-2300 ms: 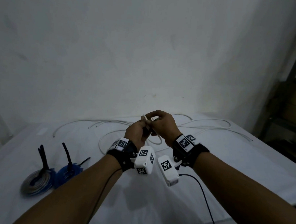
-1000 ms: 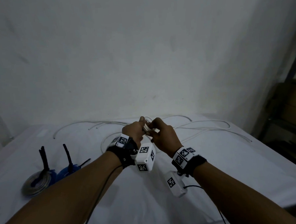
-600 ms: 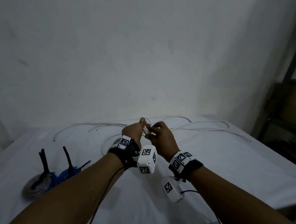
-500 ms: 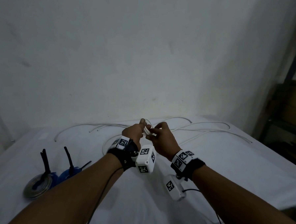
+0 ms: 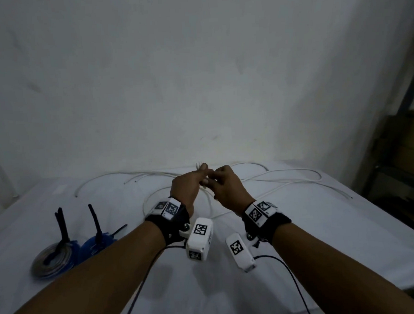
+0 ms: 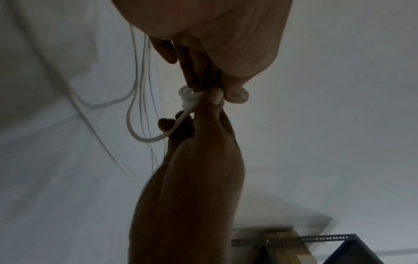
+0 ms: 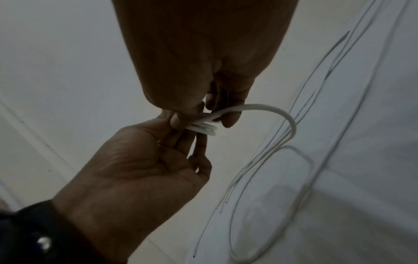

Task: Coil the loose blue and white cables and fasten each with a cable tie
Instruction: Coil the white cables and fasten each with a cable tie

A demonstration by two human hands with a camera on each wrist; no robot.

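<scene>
A long white cable (image 5: 295,171) lies in loose loops across the far side of the white table (image 5: 325,234). Above the table's middle, my left hand (image 5: 200,177) and right hand (image 5: 216,180) meet fingertip to fingertip. Both pinch a small tight coil (image 6: 188,97) wound at one end of this cable. In the right wrist view the coil (image 7: 203,127) sits between my right hand (image 7: 204,111) above and my left hand's fingers (image 7: 181,141) below. A free arc of cable (image 7: 284,116) leads from it down to the table. No loose cable tie shows.
At the table's left stand a blue coil (image 5: 97,243) and a grey-white coil (image 5: 50,261), each bound with upright black ties (image 5: 62,224). Dark shelving (image 5: 398,170) stands beyond the right edge. A plain wall closes the far side.
Both hands stayed joined on the white cable and shifted slightly away from me. The right wrist dipped, then came back up level with the left.
</scene>
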